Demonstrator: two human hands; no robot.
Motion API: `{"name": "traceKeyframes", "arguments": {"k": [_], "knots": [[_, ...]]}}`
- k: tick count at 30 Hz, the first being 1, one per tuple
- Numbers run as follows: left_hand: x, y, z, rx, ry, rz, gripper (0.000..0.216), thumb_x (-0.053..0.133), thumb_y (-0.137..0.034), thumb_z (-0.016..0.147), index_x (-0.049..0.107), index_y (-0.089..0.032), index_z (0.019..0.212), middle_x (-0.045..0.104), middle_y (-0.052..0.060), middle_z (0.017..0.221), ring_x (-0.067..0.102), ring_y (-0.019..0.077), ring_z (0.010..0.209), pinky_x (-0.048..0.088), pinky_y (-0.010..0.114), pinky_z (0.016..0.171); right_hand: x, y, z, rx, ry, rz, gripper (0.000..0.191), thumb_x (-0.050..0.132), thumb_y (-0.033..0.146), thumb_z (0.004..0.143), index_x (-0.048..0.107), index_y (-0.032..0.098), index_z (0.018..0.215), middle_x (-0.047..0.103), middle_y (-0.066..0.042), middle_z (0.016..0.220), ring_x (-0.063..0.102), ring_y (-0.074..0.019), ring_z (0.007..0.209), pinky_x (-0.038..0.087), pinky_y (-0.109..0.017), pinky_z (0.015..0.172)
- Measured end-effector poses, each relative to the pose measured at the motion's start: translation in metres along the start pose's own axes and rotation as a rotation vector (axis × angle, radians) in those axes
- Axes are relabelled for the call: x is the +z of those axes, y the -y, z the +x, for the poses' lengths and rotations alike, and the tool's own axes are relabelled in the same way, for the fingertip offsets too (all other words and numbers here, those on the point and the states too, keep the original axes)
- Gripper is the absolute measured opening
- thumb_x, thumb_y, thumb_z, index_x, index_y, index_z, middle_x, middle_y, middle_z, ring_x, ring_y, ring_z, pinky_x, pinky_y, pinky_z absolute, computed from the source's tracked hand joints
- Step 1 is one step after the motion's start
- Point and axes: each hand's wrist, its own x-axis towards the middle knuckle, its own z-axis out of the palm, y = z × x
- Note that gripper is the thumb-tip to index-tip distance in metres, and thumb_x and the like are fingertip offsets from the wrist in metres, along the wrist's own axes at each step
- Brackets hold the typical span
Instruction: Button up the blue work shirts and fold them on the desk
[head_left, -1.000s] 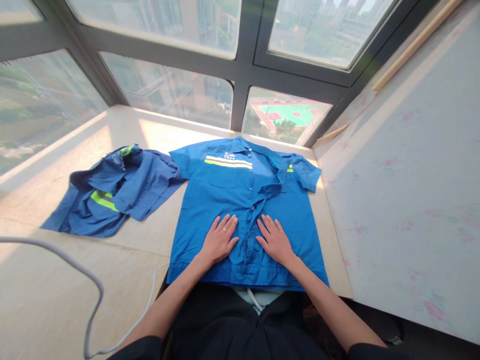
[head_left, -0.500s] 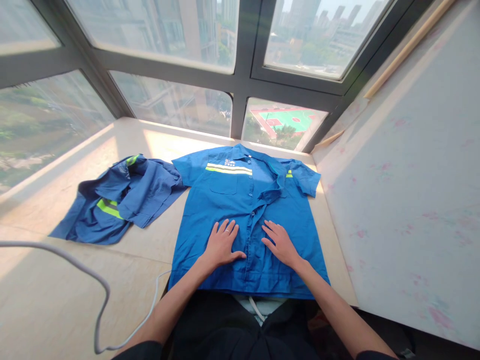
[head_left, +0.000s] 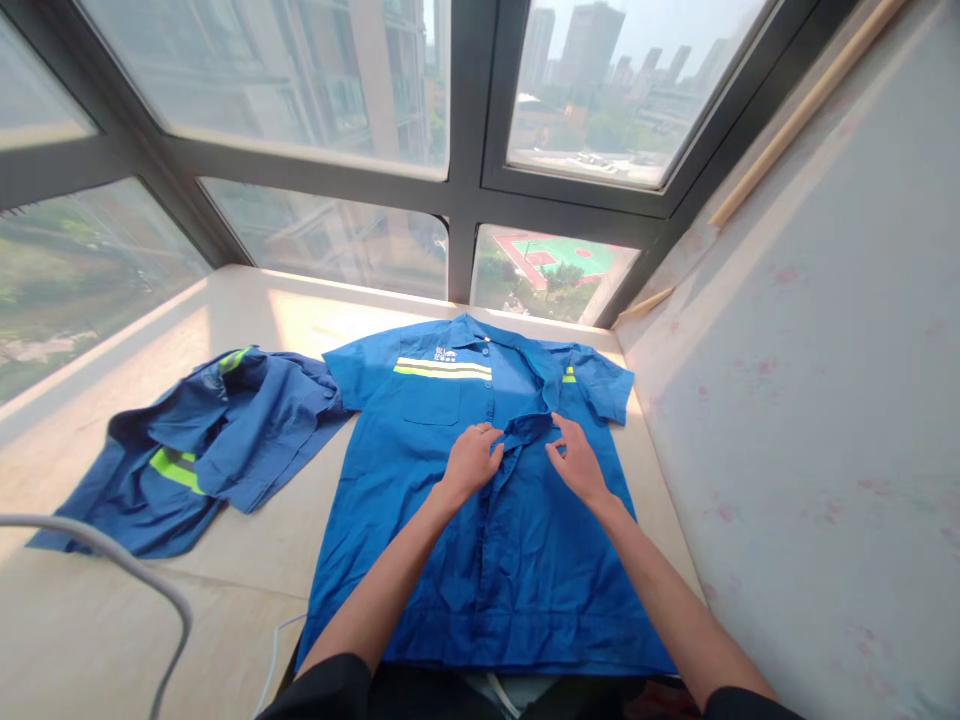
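Note:
A blue short-sleeved work shirt (head_left: 420, 480) lies front up before me, its collar toward the window. Its front is partly unbuttoned, and the right-hand front edge is folded back in a loose flap (head_left: 529, 425). My left hand (head_left: 471, 462) is over the button placket, fingers bent at the lower end of the flap, thumb a little apart. On the other side, my right hand (head_left: 579, 462) has its fingertips at the flap's edge, with fingers apart. Whether either hand presses on the cloth is hard to tell.
A second, crumpled blue garment (head_left: 247, 430) with yellow-green reflective bands lies to the left. A grey cable (head_left: 120, 555) curves over the wooden surface (head_left: 247, 570) at the lower left. Windows (head_left: 315, 180) stand behind, and a flowered wall (head_left: 810, 420) bounds the right.
Both hands have moved up the shirt, from lying flat on its lower front to the folded flap, with fingers now bent. The view has tilted up and shifted slightly.

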Motion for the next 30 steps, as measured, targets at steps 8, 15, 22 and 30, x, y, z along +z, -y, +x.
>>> {"name": "traceKeyframes", "arguments": {"k": [8, 15, 22, 30], "knots": [[0.016, -0.004, 0.030, 0.142, 0.212, 0.223, 0.033, 0.066, -0.041, 0.084, 0.067, -0.021, 0.109, 0.062, 0.011, 0.124, 0.055, 0.0284, 0.112, 0.046, 0.040, 0.092, 0.000, -0.022, 0.030, -0.198, 0.179, -0.453, 0.086, 0.046, 0.008, 0.078, 0.015, 0.027, 0.156, 0.037, -0.015, 0.146, 0.063, -0.0249, 0.104, 0.058, -0.037, 0.081], [0.021, -0.010, 0.024, 0.068, 0.196, 0.239, 0.022, 0.052, -0.033, 0.094, 0.069, -0.020, 0.102, 0.066, 0.012, 0.120, 0.057, 0.0269, 0.109, 0.045, 0.040, 0.089, -0.005, -0.031, 0.059, -0.344, 0.089, -0.625, 0.074, 0.041, 0.003, 0.082, 0.026, 0.018, 0.153, 0.046, -0.017, 0.138, 0.057, -0.0261, 0.109, 0.052, -0.039, 0.091], [0.024, -0.004, 0.017, -0.090, -0.024, -0.124, 0.025, 0.048, -0.030, 0.097, 0.071, -0.021, 0.091, 0.070, 0.008, 0.114, 0.063, 0.0209, 0.102, 0.046, 0.032, 0.093, -0.018, -0.027, 0.086, -0.397, 0.085, -0.758, 0.064, 0.049, 0.008, 0.083, 0.042, 0.017, 0.145, 0.049, -0.021, 0.136, 0.049, -0.0336, 0.120, 0.045, -0.045, 0.091], [0.027, 0.005, 0.007, -0.287, -0.153, -0.527, 0.031, 0.043, -0.039, 0.095, 0.064, -0.019, 0.083, 0.066, 0.000, 0.076, 0.059, 0.0157, 0.072, 0.042, 0.025, 0.069, -0.030, -0.022, 0.111, -0.592, 0.025, -0.569, 0.033, 0.043, 0.015, 0.094, 0.063, 0.022, 0.119, 0.047, -0.014, 0.147, 0.040, -0.0278, 0.135, 0.032, -0.045, 0.101]]}}
